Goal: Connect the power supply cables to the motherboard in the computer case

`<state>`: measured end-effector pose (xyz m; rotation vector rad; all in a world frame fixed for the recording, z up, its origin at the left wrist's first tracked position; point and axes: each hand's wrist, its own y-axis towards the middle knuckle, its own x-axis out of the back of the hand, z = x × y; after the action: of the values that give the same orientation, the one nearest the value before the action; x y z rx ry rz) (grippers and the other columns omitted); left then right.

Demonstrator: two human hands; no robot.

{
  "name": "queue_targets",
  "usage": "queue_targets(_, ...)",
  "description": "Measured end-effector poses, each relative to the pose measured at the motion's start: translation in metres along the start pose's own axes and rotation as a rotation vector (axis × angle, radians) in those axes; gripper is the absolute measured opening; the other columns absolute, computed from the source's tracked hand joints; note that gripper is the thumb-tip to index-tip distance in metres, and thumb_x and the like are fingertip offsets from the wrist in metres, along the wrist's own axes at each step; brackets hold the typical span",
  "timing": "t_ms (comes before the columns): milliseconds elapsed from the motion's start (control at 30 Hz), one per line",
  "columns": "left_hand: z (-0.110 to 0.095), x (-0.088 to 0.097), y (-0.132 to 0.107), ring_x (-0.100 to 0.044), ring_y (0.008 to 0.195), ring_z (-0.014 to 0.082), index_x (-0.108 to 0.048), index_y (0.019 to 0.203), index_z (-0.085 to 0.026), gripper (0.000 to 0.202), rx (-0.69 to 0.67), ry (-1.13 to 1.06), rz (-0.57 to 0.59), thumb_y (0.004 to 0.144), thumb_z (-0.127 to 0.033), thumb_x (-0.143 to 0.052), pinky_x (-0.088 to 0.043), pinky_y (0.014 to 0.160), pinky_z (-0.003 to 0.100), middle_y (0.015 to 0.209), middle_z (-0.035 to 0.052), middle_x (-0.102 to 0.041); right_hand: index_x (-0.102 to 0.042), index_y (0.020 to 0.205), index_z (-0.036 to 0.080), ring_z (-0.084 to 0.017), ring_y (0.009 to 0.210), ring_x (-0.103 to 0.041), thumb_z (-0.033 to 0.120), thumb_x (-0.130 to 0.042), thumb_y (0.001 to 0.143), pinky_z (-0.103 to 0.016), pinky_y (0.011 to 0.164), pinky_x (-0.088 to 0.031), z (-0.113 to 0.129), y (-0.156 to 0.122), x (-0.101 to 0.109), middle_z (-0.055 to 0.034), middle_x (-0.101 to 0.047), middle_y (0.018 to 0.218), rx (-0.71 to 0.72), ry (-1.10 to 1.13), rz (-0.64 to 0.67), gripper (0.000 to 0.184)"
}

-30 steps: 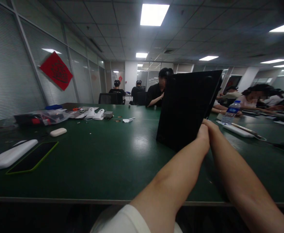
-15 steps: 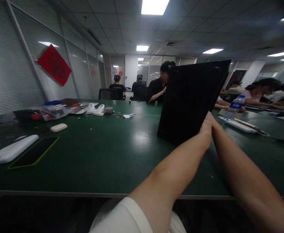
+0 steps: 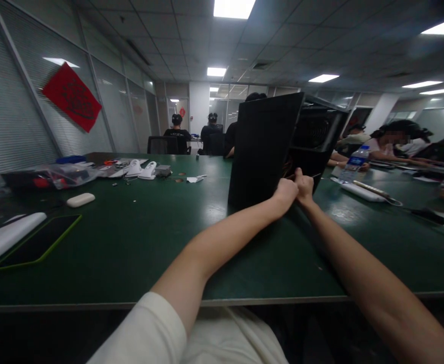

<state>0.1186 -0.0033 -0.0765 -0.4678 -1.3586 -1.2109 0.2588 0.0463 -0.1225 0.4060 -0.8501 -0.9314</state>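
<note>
A black computer case (image 3: 265,149) stands upright on the green table, one side panel towards me and its other visible end showing a round fan grille (image 3: 314,130). Thin wires (image 3: 289,166) show in the dark lower part of that end. There my left hand (image 3: 285,194) is closed in a fist, at the case's near lower edge. My right hand (image 3: 305,186) is closed right beside it, thumb pointing up. A thin line runs by the fingers, but what either hand grips is hidden.
On the left lie a green-edged phone (image 3: 40,241), a white power bank (image 3: 13,236), a white earbud case (image 3: 81,200) and a plastic bag (image 3: 51,174). White parts (image 3: 148,170) lie farther back. A water bottle (image 3: 354,164) stands right, near people seated along the table.
The computer case has turned, so its fan end now shows, and it stands farther left in view. My hands, mostly hidden before, now show at its lower edge.
</note>
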Motion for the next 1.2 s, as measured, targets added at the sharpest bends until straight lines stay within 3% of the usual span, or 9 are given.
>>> queue_targets(133,0.03,0.007,-0.033,-0.075,0.089,0.0284,-0.078,0.098,-0.005,0.025,0.073,0.074,0.041,0.095,-0.007,-0.054,-0.056,0.075,0.034,0.09,0.0242,-0.076,-0.051,0.059,0.02,-0.02,0.066,-0.048,0.021,-0.03,0.093,-0.034,0.069,-0.03,0.015,-0.024,-0.021,-0.0103,-0.059,0.066,0.262,-0.143,-0.064,0.04)
queue_targets(267,0.063,0.015,-0.075,-0.075,0.09,0.032,-0.074,0.104,-0.001,0.035,0.088,0.113,0.035,0.103,-0.019,-0.044,-0.056,0.073,0.037,0.091,0.0261,-0.075,-0.059,0.067,0.018,-0.022,0.074,-0.052,0.022,-0.032,0.094,-0.036,0.072,-0.028,0.043,-0.055,-0.03,-0.0113,-0.067,0.075,0.482,-0.236,-0.095,0.038)
queue_targets(367,0.087,0.021,-0.11,-0.075,0.085,0.0343,-0.07,0.109,-0.002,0.043,0.056,0.187,0.011,0.106,-0.032,-0.038,-0.055,0.067,0.039,0.085,0.0232,-0.075,-0.06,0.068,0.019,-0.021,0.076,-0.052,0.025,-0.034,0.098,-0.037,0.074,-0.027,0.07,-0.083,-0.03,-0.0078,-0.068,0.075,0.579,-0.228,-0.146,0.04)
queue_targets(500,0.118,0.031,-0.158,-0.074,0.072,0.0307,-0.07,0.104,-0.009,0.043,0.051,0.299,-0.017,0.105,-0.037,-0.037,-0.05,0.06,0.035,0.076,0.0176,-0.073,-0.062,0.07,0.02,-0.021,0.081,-0.053,0.03,-0.042,0.1,-0.039,0.08,-0.027,0.11,-0.121,-0.03,-0.0048,-0.067,0.076,0.713,-0.172,-0.163,0.037)
queue_targets(600,0.139,0.041,-0.192,-0.071,0.065,0.0265,-0.069,0.099,-0.012,0.046,0.07,0.327,-0.032,0.105,-0.041,-0.034,-0.044,0.055,0.031,0.075,0.0149,-0.073,-0.068,0.086,0.021,-0.022,0.089,-0.053,0.033,-0.048,0.099,-0.041,0.086,-0.026,0.14,-0.148,-0.031,-0.0049,-0.069,0.086,0.775,-0.122,-0.136,0.026)
queue_targets(733,0.163,0.051,-0.234,-0.068,0.063,0.0222,-0.066,0.093,-0.014,0.045,0.053,0.332,-0.047,0.105,-0.042,-0.033,-0.038,0.052,0.029,0.078,0.0116,-0.073,-0.068,0.096,0.021,-0.024,0.096,-0.054,0.034,-0.046,0.101,-0.043,0.091,-0.026,0.178,-0.177,-0.036,-0.006,-0.07,0.096,0.777,-0.074,-0.044,0.025)
queue_targets(967,0.183,0.061,-0.288,-0.066,0.067,0.0218,-0.065,0.086,-0.017,0.043,0.149,0.329,-0.095,0.102,-0.043,-0.035,-0.04,0.057,0.031,0.078,0.0096,-0.072,-0.064,0.116,0.025,-0.029,0.112,-0.052,0.036,-0.036,0.104,-0.047,0.101,-0.027,0.228,-0.208,-0.039,-0.0097,-0.066,0.117,0.785,-0.108,0.216,0.033)
queue_targets(1200,0.182,0.059,-0.293,-0.066,0.071,0.0222,-0.067,0.087,-0.016,0.051,0.24,0.268,-0.146,0.104,-0.046,-0.029,-0.037,0.059,0.031,0.085,0.0116,-0.073,-0.058,0.133,0.017,-0.031,0.111,-0.054,0.036,-0.044,0.101,-0.046,0.098,-0.034,0.227,-0.204,-0.014,-0.0156,-0.065,0.121,0.906,-0.049,0.31,0.04)
